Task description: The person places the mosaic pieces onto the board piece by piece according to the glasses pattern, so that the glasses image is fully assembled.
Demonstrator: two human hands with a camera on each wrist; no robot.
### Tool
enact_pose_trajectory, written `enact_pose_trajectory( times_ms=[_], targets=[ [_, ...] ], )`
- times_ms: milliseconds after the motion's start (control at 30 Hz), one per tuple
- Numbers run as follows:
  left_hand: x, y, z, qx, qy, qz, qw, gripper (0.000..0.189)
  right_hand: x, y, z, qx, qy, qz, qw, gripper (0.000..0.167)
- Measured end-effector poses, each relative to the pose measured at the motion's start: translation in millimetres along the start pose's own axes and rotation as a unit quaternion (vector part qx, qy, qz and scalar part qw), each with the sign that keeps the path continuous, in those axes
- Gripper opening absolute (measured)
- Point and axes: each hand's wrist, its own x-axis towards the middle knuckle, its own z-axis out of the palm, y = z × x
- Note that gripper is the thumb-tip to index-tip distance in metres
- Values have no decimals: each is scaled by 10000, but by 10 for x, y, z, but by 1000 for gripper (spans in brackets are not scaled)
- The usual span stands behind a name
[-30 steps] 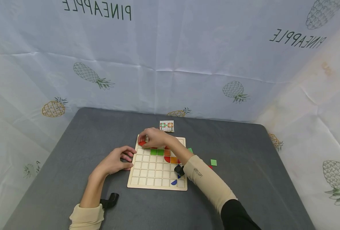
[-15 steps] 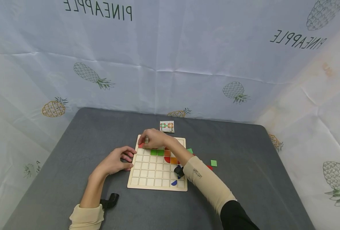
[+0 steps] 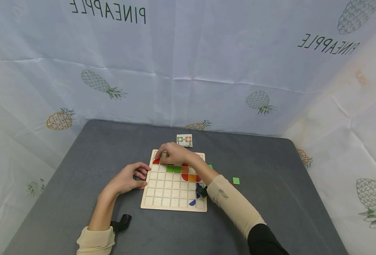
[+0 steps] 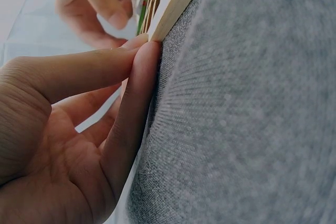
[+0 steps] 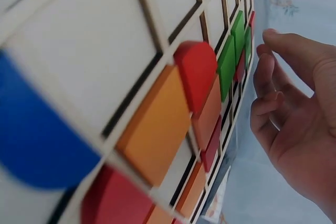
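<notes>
A pale wooden grid board (image 3: 159, 193) lies on the dark table. My left hand (image 3: 128, 179) rests at the board's left edge, thumb and fingertips touching its side; the left wrist view has these fingertips (image 4: 142, 59) right at the wooden edge. Over the board's top rows is my right hand (image 3: 173, 153), fingers loosely bent with nothing between them in the right wrist view. Just left of its fingertips, a red rounded piece (image 3: 156, 161) lies in the leftmost column. Green square tiles (image 3: 173, 169), orange tiles (image 5: 157, 124) and a red rounded piece (image 5: 197, 72) sit in cells; the right hand hides some.
Blue rounded pieces (image 3: 192, 202) lie at the board's lower right. A loose green square (image 3: 236, 181) is on the table to the right, with more pieces partly under the right forearm. Behind the board stands a small pattern card (image 3: 184, 140). A printed curtain (image 3: 207, 71) closes off the back.
My right hand has let go of the red rounded piece, now lying on the board's upper left, and shifted slightly right. My left hand has stayed at the board's edge.
</notes>
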Motion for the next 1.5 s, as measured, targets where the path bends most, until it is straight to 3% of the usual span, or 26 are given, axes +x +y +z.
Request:
enact_pose_trajectory(
  times_ms=[333,700,1133,1500],
  targets=[
    [8,-8,10,-40,41,-36,10000,47,-453,168,-197,415,276,-52,9987,24],
    [-9,-15,6,-83,-4,-13,10000,48,-1115,463,-355,270,715,585,9954,22],
    [-12,-21,2,-222,-98,-10,9997,48,-1777,716,-314,417,318,1010,9935,22],
    [-10,-2,2,-152,-77,-41,9998,47,-2002,791,-257,636,168,888,9939,33]
  ],
)
